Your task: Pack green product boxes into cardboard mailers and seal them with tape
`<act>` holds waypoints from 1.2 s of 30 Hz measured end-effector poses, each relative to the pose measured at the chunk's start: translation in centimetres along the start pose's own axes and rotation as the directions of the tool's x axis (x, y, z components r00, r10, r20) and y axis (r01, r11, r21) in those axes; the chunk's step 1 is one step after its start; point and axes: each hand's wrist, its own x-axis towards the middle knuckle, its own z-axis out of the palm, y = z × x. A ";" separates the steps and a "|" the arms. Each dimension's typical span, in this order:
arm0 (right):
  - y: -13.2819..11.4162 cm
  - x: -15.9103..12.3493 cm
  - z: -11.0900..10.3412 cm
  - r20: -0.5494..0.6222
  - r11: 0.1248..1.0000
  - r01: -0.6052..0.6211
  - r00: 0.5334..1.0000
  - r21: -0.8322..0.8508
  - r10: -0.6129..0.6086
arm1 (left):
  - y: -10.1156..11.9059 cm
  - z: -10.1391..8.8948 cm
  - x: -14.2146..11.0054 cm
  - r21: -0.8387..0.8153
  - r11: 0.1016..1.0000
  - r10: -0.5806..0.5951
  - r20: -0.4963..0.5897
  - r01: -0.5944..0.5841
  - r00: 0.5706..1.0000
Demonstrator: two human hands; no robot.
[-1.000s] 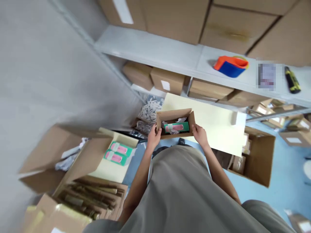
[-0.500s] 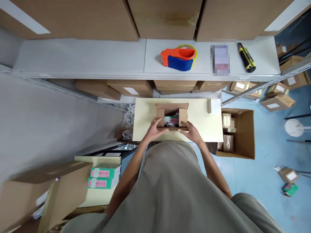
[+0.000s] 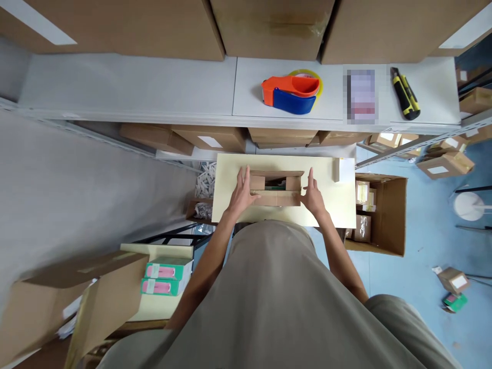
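Observation:
A small brown cardboard box (image 3: pixel 277 199) lies on the cream tabletop in front of me. Its short end flaps are folded inward and the near long flap is partly folded over, leaving a narrow gap with something dark and green inside. At the box's left end is my left hand (image 3: pixel 241 195), fingers stretched out and thumb on the near flap's corner. Opposite it, my right hand (image 3: pixel 313 197) has its fingers extended upward and its thumb against the right edge. Neither hand is wrapped around the box.
A white box (image 3: pixel 344 170) stands at the table's (image 3: pixel 226 174) right side. On the shelf above lie an orange-and-blue tape dispenser (image 3: pixel 292 94) and a box cutter (image 3: pixel 405 95). A large open carton (image 3: pixel 390 218) stands right; green-and-pink boxes (image 3: pixel 163 271) are at lower left.
The near long flap has come inward, covering much of the opening and the contents. My hands have moved apart to the box's ends, fingers now extended away from me.

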 end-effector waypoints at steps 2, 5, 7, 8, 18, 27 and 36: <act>-0.2 0.3 -0.5 0.024 0.998 0.057 0.998 -0.010 -0.057 | 0.4 -0.1 -0.1 0.011 0.998 0.064 0.012 -0.065 0.998; 0.0 -0.2 -1.0 0.033 0.993 0.111 0.993 -0.044 -0.110 | 0.2 -0.1 -1.1 0.035 0.996 0.088 0.003 -0.088 0.996; 0.5 -0.9 -1.2 0.039 0.987 0.124 0.992 -0.101 -0.121 | -0.3 0.2 -2.0 0.049 0.995 0.084 -0.009 -0.084 0.996; 0.7 -1.2 -1.2 0.051 0.983 0.130 0.991 -0.129 -0.124 | -0.6 0.4 -2.4 0.053 0.996 0.076 -0.008 -0.075 0.997; 0.7 -2.7 0.2 0.031 0.948 0.161 0.987 -0.274 -0.159 | -1.6 1.9 -3.3 0.027 0.999 0.035 -0.034 -0.034 0.999; -8.6 4.8 -9.4 -0.208 0.838 0.420 0.837 -0.348 -0.506 | 5.9 -4.0 4.8 0.015 0.957 0.286 -0.215 -0.290 0.934; -19.4 18.2 -15.1 -0.059 0.753 0.400 0.864 -0.523 -0.500 | 16.4 -9.4 10.7 0.092 0.856 0.501 -0.389 -0.509 0.773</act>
